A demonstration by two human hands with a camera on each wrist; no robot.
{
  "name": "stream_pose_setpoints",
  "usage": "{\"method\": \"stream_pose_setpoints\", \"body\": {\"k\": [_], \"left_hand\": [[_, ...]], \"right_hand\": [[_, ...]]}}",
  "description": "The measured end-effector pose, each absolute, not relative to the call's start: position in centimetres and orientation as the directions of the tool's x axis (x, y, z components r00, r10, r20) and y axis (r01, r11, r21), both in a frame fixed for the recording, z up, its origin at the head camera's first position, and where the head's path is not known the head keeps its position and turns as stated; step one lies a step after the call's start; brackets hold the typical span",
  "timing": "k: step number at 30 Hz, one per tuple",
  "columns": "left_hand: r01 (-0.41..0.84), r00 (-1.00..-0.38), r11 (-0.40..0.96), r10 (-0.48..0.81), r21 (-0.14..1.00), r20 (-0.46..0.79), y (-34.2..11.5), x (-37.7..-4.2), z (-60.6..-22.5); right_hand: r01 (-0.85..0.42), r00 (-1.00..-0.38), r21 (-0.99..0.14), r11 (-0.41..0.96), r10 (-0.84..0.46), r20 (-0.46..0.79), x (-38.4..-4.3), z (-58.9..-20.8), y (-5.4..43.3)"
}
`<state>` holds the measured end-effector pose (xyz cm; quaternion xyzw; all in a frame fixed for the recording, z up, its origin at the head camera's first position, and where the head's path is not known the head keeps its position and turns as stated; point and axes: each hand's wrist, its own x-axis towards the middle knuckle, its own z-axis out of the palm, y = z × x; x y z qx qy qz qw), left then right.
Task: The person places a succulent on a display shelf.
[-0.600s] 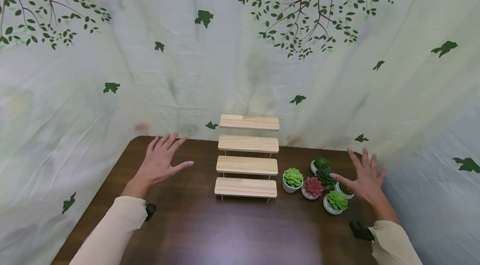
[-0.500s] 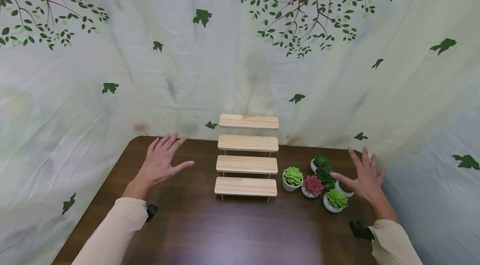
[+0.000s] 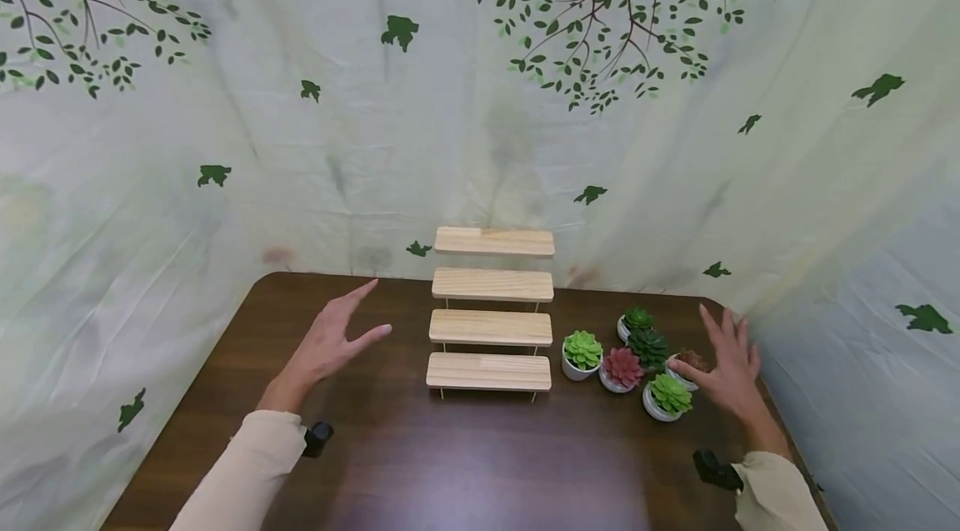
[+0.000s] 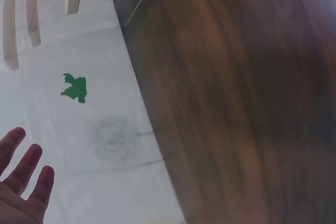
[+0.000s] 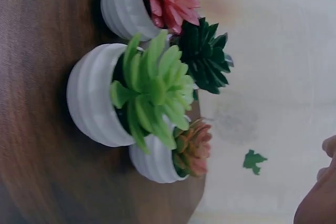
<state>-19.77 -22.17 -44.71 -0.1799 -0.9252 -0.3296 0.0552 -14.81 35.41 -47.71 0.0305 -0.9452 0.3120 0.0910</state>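
Observation:
On the left of the table my left hand hovers with fingers extended, holding nothing; some of its fingers show in the left wrist view. My right hand is above the right side with fingers spread, its thumb near a brownish-red succulent in a white pot. Around it stand a light green succulent, a pink-red succulent, a dark green succulent, another green succulent behind, and a bright green succulent nearest the shelf. A tiered wooden shelf stands between my hands.
The dark wooden table ends at a cloth backdrop printed with leaves and branches. Another stretch of cloth borders the table on the right. The shelf's upper tiers stand close to the back cloth.
My left hand has turned so that fewer fingers show from above. The right hand has shifted slightly, uncovering more of the brownish-red succulent. The head view has shifted a little.

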Motion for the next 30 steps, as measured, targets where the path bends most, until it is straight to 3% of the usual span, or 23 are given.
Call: {"method": "stream_pose_setpoints", "body": {"k": [8, 17, 24, 30], "left_hand": [[0.260, -0.962, 0.650, 0.240, 0.714, 0.132, -22.0, -19.2, -46.1], [0.201, -0.975, 0.412, 0.175, 0.889, 0.139, -21.6, -18.9, -47.9], [0.160, -0.983, 0.287, 0.132, 0.944, 0.127, -20.8, -18.5, -49.8], [0.107, -0.991, 0.190, 0.100, 0.976, 0.089, -19.3, -18.2, -51.3]], "right_hand": [[-0.137, -0.969, -0.710, 0.691, 0.055, 0.241, -13.9, -49.0, 34.9], [-0.089, -0.936, -0.752, 0.654, 0.202, 0.287, -12.5, -51.2, 34.7], [-0.026, -0.890, -0.805, 0.593, 0.353, 0.288, -11.2, -52.8, 33.9], [-0.016, -0.868, -0.832, 0.554, 0.406, 0.287, -10.3, -54.2, 33.3]]}}
